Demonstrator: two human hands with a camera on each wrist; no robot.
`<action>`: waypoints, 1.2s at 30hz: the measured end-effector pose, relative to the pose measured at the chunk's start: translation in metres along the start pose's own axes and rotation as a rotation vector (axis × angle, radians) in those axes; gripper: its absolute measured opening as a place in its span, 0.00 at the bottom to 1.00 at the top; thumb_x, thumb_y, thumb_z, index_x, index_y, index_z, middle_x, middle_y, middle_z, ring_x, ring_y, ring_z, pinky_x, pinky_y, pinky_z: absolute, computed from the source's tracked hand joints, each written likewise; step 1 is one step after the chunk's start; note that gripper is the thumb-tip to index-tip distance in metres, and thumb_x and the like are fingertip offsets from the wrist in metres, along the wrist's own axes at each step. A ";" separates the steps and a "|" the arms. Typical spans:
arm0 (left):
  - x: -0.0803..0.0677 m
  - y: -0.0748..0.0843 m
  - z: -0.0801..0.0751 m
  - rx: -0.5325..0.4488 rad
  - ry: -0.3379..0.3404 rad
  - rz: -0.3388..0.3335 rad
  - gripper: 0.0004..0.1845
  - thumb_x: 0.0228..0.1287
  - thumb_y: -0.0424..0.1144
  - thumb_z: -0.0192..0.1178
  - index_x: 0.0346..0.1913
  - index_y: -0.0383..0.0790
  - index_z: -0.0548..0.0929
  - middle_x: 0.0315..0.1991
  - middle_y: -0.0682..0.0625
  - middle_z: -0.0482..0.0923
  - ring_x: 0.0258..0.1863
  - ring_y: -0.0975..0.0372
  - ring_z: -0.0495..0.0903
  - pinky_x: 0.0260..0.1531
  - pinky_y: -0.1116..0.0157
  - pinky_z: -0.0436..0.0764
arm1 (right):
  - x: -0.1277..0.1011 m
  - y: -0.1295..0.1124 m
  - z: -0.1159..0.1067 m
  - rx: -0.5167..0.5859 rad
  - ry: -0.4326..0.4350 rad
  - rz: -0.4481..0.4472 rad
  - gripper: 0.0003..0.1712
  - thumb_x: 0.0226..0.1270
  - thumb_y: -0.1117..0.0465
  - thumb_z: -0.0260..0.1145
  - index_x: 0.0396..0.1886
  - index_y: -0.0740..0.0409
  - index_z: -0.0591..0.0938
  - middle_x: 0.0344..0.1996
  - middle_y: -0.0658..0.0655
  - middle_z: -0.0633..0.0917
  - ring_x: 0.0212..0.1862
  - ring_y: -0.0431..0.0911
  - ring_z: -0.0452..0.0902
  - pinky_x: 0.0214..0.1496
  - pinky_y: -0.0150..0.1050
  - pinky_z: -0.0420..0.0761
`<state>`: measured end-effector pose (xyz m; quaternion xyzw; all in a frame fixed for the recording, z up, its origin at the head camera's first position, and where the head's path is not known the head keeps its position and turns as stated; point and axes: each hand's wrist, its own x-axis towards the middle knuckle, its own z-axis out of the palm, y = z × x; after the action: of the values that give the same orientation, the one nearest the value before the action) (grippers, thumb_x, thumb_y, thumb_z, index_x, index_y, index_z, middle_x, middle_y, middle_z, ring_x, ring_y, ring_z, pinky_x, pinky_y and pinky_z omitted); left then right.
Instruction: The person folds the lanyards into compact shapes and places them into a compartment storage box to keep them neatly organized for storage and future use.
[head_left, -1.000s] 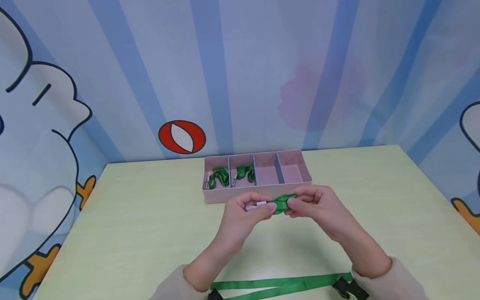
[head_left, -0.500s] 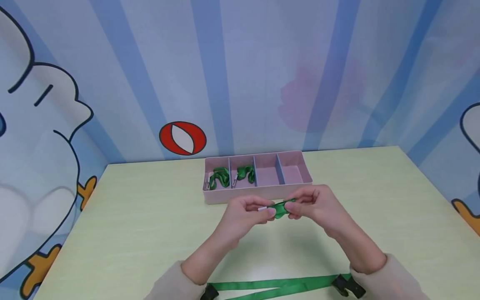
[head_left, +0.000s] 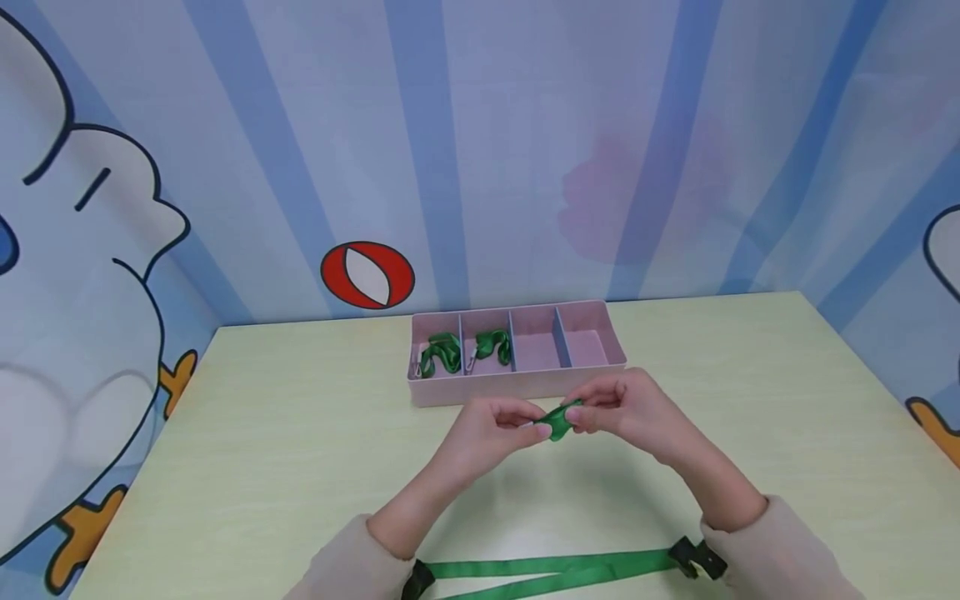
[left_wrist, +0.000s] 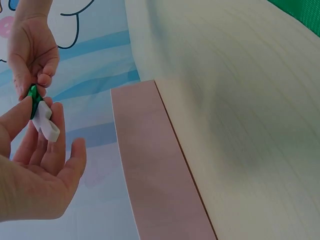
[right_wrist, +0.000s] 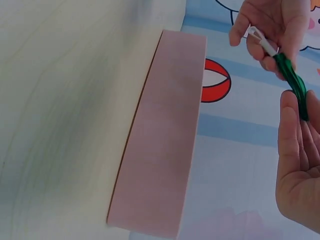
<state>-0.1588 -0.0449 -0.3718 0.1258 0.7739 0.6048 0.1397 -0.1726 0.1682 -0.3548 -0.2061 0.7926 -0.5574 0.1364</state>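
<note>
A folded green lanyard point(head_left: 557, 422) is held up between both hands, just in front of the pink box point(head_left: 517, 387). My left hand point(head_left: 486, 440) pinches its left end between thumb and fingers. The right hand point(head_left: 633, 417) pinches the other end. The lanyard's white clip point(left_wrist: 46, 122) pokes out past the left fingers in the left wrist view, and the right wrist view shows its looped tip; left fingers mostly cover it in the head view. Two more bundled green lanyards lie in the box, one point(head_left: 442, 353) in the leftmost compartment and one point(head_left: 492, 345) beside it.
Long green straps point(head_left: 577, 573) lie across the table point(head_left: 300, 467) near its front edge. Black buckles point(head_left: 693, 557) sit at their right end, and another black buckle point(head_left: 417, 579) is by the left sleeve. A patterned wall stands behind the box.
The folded lanyard has turned in the fingers, and its white clip has gone from view behind the left hand. My right hand has shifted slightly left.
</note>
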 end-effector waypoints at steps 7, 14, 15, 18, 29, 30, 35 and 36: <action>0.007 -0.004 0.001 0.006 0.018 0.016 0.08 0.58 0.38 0.66 0.37 0.38 0.87 0.33 0.51 0.84 0.30 0.63 0.79 0.34 0.66 0.78 | 0.009 0.013 -0.009 0.020 -0.060 -0.018 0.13 0.62 0.62 0.65 0.41 0.68 0.82 0.30 0.57 0.85 0.33 0.46 0.81 0.41 0.42 0.82; 0.010 -0.006 0.000 -0.016 0.007 0.064 0.08 0.57 0.37 0.66 0.37 0.36 0.86 0.32 0.49 0.83 0.28 0.63 0.76 0.29 0.68 0.76 | 0.013 0.017 -0.014 0.031 -0.092 -0.012 0.14 0.63 0.61 0.65 0.42 0.68 0.82 0.32 0.65 0.84 0.34 0.46 0.81 0.42 0.42 0.82; 0.011 -0.006 0.000 -0.019 0.004 0.069 0.08 0.57 0.37 0.65 0.37 0.36 0.86 0.32 0.48 0.83 0.27 0.63 0.76 0.28 0.69 0.76 | 0.013 0.017 -0.015 0.032 -0.098 -0.009 0.14 0.63 0.61 0.65 0.43 0.68 0.82 0.32 0.65 0.84 0.34 0.46 0.81 0.42 0.42 0.82; 0.012 -0.006 0.000 -0.018 0.000 0.072 0.08 0.58 0.37 0.65 0.38 0.36 0.86 0.32 0.48 0.83 0.28 0.64 0.76 0.28 0.69 0.76 | 0.013 0.018 -0.018 0.040 -0.117 -0.008 0.16 0.63 0.61 0.65 0.46 0.69 0.81 0.34 0.65 0.84 0.35 0.47 0.81 0.43 0.41 0.81; 0.018 -0.014 -0.007 0.006 0.025 0.096 0.09 0.60 0.38 0.64 0.41 0.39 0.86 0.36 0.50 0.83 0.32 0.63 0.76 0.36 0.59 0.81 | 0.027 0.035 -0.052 -0.176 0.238 0.098 0.22 0.66 0.60 0.61 0.55 0.70 0.75 0.44 0.65 0.80 0.42 0.55 0.78 0.41 0.41 0.82; 0.019 -0.014 -0.008 0.004 0.028 0.096 0.09 0.60 0.37 0.64 0.41 0.39 0.86 0.36 0.50 0.83 0.33 0.62 0.76 0.36 0.59 0.80 | 0.029 0.037 -0.055 -0.177 0.258 0.115 0.22 0.67 0.61 0.61 0.55 0.70 0.74 0.44 0.65 0.79 0.43 0.57 0.77 0.41 0.41 0.82; 0.021 -0.015 -0.009 0.001 0.047 0.066 0.09 0.60 0.38 0.63 0.43 0.39 0.85 0.37 0.49 0.83 0.34 0.62 0.76 0.38 0.58 0.80 | 0.042 0.051 -0.070 -0.126 0.262 0.190 0.24 0.68 0.63 0.57 0.60 0.72 0.69 0.46 0.67 0.75 0.48 0.62 0.74 0.44 0.41 0.82; 0.021 -0.015 -0.009 0.005 0.050 0.060 0.09 0.60 0.38 0.63 0.43 0.39 0.85 0.37 0.49 0.83 0.34 0.62 0.77 0.38 0.58 0.80 | 0.045 0.054 -0.073 -0.105 0.248 0.202 0.25 0.69 0.63 0.56 0.61 0.72 0.68 0.47 0.68 0.75 0.50 0.62 0.73 0.45 0.41 0.82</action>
<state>-0.1824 -0.0486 -0.3857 0.1343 0.7746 0.6095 0.1020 -0.2540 0.2224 -0.3799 -0.0620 0.8482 -0.5197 0.0820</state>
